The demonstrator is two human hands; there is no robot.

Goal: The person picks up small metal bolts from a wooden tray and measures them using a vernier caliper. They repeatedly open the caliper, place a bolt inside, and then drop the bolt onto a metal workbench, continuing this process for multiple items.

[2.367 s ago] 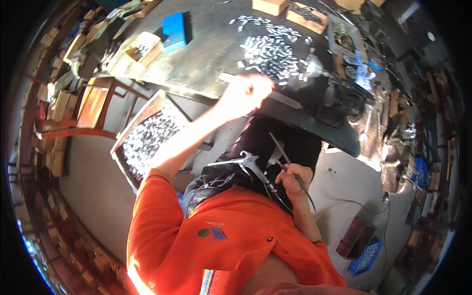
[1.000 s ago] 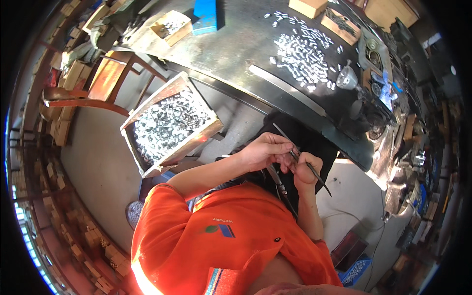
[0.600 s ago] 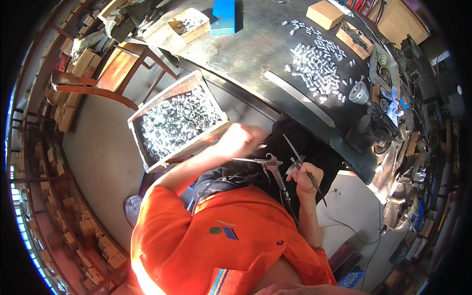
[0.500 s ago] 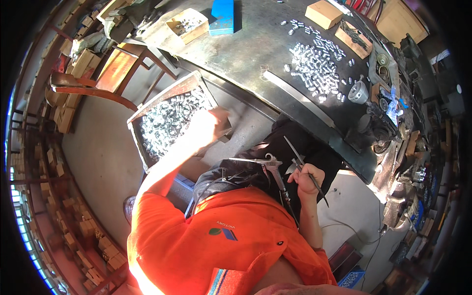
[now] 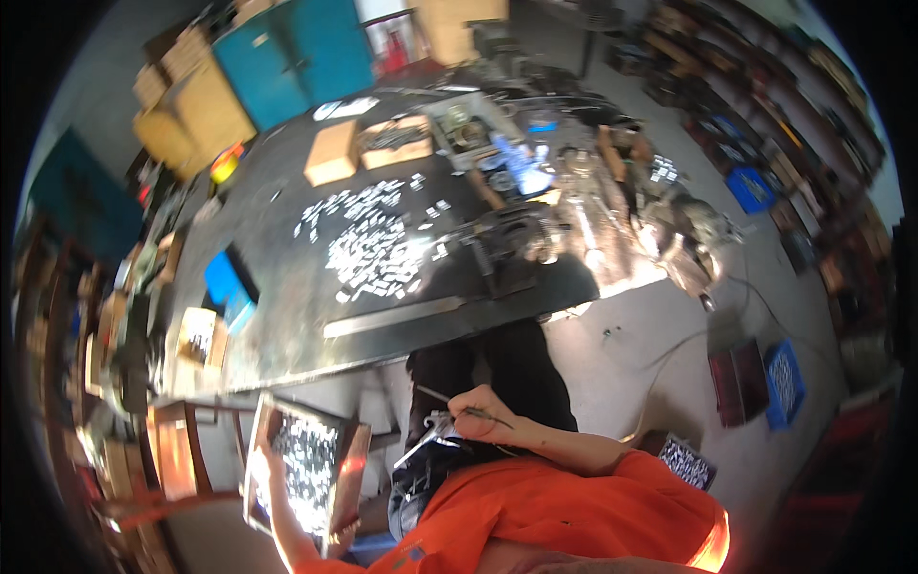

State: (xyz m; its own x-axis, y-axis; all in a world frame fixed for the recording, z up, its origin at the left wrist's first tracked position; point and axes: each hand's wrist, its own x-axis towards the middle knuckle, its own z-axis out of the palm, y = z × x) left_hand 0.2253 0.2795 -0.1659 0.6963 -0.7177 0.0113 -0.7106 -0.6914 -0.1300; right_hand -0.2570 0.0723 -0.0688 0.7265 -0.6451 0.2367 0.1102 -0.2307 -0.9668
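My right hand point(image 5: 481, 416) is closed around a thin, rod-like tool point(image 5: 435, 393), light toward one tip and dark at the other end. Just beside it, over my lap, is a silver air blow gun point(image 5: 432, 435) with a long nozzle; whether the hand touches it is hard to tell. At lower left, my left hand point(image 5: 268, 467) is at the left side of a wooden box point(image 5: 351, 475). Glare and blur hide its fingers. Small shiny metal parts point(image 5: 308, 469) fill much of the box.
Ahead stands a dark worktable point(image 5: 277, 325) with a heap of metal parts point(image 5: 373, 253), a flat metal bar point(image 5: 392, 318), a blue block point(image 5: 229, 292) and cardboard boxes point(image 5: 332, 153). A wooden chair point(image 5: 175, 454) is at left. Blue bins point(image 5: 784, 385) and a cable lie at right.
The view has swung to the right, showing more of the table and room. My left hand has gone from the box's right side to its left. My right hand keeps the thin tool.
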